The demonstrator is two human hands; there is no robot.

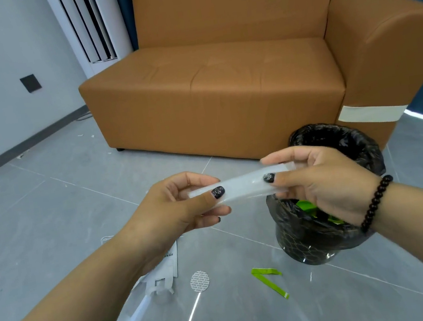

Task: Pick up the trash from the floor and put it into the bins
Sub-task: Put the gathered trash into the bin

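Pinching a clear wrapper at either end, the left hand and right hand hold it stretched from 8 to 2 o'clock, its right end over the bin, nearer the right hand

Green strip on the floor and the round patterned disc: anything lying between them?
No. In the head view, only bare grey floor separates the green strip from the round disc.
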